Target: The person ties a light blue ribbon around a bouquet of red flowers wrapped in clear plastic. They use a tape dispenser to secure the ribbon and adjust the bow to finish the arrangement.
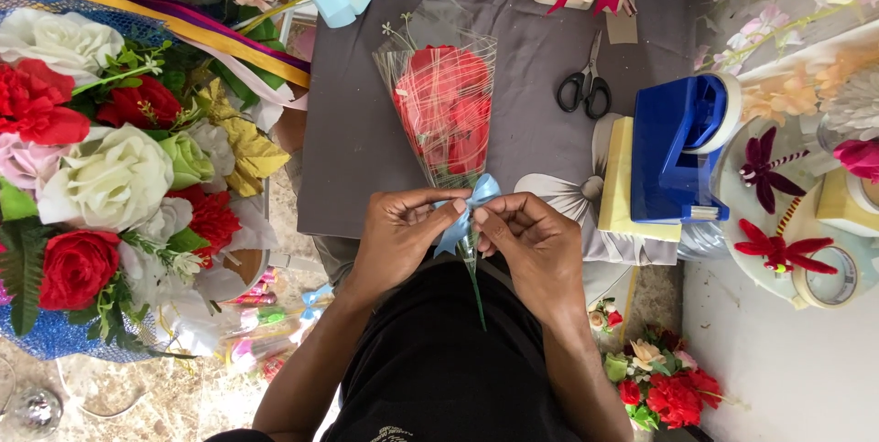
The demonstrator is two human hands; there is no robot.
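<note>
Wrapped red rose (446,108), centre frame on the grey worktop (352,145), looks light, its clear sleeve crinkly and slippery. My left hand (396,233) and right hand (538,245) fingers pinch the soft blue ribbon bow (469,209) at the stem neck, probably the firmest hold.

Light-blue ribbon bow (473,209), red rose (446,103)
</note>
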